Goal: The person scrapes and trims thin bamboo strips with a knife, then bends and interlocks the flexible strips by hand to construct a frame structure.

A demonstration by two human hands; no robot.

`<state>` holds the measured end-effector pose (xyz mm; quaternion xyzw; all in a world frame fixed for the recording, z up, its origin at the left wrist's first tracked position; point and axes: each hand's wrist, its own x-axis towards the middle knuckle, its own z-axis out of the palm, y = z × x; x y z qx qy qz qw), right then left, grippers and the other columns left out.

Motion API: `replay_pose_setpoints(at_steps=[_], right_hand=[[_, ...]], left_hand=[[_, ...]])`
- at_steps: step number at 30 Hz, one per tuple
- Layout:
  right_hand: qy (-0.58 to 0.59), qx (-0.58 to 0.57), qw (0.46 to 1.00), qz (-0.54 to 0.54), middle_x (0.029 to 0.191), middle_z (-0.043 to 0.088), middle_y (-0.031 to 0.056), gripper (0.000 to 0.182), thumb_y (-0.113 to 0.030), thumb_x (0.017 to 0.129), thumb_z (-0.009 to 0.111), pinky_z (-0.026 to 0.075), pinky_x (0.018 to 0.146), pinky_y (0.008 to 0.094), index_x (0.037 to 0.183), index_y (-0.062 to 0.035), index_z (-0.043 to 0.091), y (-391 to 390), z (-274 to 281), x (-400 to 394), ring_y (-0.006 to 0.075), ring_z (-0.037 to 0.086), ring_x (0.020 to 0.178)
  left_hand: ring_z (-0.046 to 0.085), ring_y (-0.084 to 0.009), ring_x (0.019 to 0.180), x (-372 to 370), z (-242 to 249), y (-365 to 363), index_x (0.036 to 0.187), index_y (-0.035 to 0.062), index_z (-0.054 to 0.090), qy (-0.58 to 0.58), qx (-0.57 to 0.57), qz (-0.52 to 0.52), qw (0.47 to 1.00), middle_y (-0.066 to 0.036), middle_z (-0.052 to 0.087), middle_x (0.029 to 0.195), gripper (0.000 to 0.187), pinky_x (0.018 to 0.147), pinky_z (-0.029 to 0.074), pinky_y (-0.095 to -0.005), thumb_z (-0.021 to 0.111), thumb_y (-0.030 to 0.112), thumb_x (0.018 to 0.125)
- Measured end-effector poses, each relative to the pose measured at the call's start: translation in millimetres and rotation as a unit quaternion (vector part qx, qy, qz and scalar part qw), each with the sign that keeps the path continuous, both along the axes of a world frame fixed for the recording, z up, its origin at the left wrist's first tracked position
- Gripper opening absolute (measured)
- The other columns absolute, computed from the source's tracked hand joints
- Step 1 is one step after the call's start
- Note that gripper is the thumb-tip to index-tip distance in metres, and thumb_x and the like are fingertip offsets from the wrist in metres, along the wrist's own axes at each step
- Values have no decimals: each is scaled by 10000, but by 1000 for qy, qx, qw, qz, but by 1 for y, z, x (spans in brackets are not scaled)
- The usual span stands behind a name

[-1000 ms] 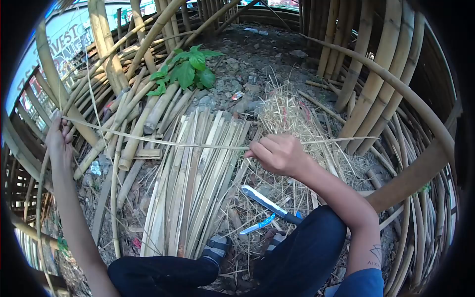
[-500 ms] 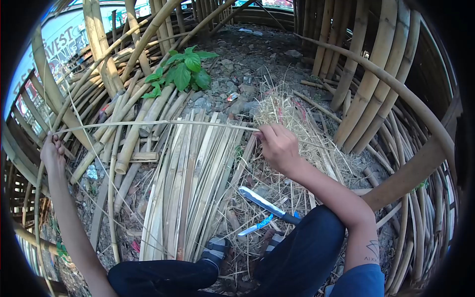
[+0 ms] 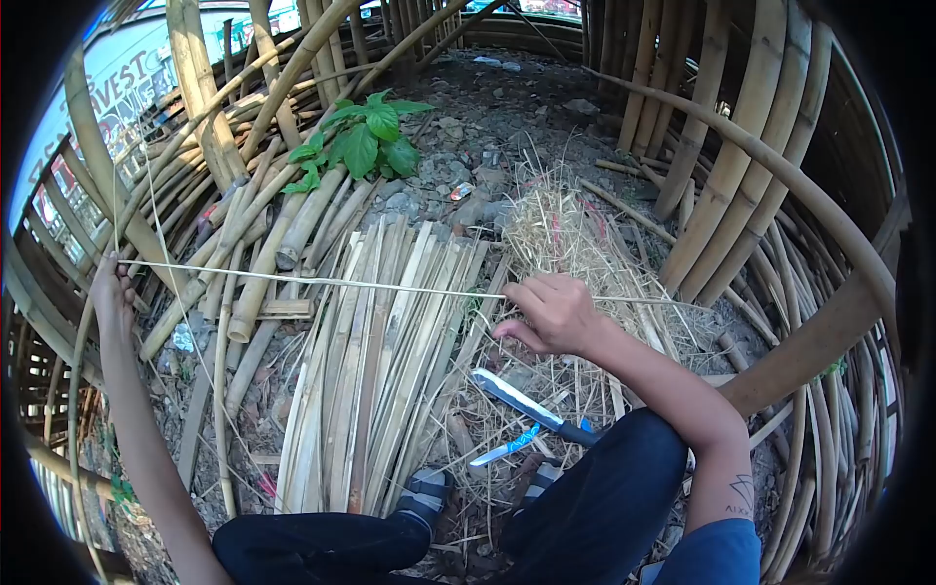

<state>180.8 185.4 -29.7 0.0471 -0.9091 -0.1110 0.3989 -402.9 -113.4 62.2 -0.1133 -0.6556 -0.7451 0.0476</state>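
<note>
Lower than before, the right hand (image 3: pixel 554 314) grips a strip (image 3: pixel 322 281) the left hand (image 3: pixel 112 291) pinches, maybe keeping it straight between their fingers (image 3: pixel 526 293).

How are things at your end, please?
Left grip holding thin pale bamboo strip; right grip on it, thumb apart. Long silver-bladed machete below, clear of strip.

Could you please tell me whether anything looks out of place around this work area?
The stretched strip shows no clear damage, but the large knife and smaller knife lie loose, blades bare, near the footwear, which seems slightly risky. A colourful scrap of litter farther off also looks stray.
</note>
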Motion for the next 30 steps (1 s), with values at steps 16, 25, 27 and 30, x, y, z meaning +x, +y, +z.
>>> replay_pose_setpoints(at_steps=[16, 25, 27, 30], right_hand=[[-90, 55, 986, 126, 480, 365, -23, 556, -506, 727, 719, 331, 393, 284, 538, -146, 340, -10, 16, 13, 150, 422, 413], [161, 54, 973, -153, 527, 423, 17, 409, -449, 738, 736, 338, 410, 323, 688, -91, 542, 39, -5, 23, 189, 448, 439], [186, 76, 962, -185, 521, 419, 14, 427, -448, 741, 733, 328, 409, 322, 630, -103, 506, 35, 8, 28, 186, 439, 435], [21, 111, 992, -53, 455, 305, -18, 631, -552, 721, 696, 255, 394, 289, 495, -143, 274, 10, 23, 34, 143, 352, 407]], left_hand=[[321, -24, 378, -26, -16, -10, 859, 140, 567, -22, -81, -21, 996, 81, 425, 558, 144, 307, 188, -194, 520, 237, 954], [395, -46, 426, -66, -38, -43, 814, 111, 569, -46, 64, 72, 994, 55, 496, 598, 183, 345, 237, -212, 516, 213, 956], [400, -51, 435, -71, -40, -44, 796, 102, 581, -40, 55, 73, 995, 49, 500, 607, 201, 357, 245, -208, 531, 222, 950], [347, -58, 398, -45, -32, -35, 788, 99, 609, -29, 2, 78, 997, 51, 445, 550, 216, 355, 236, -218, 540, 238, 938]])
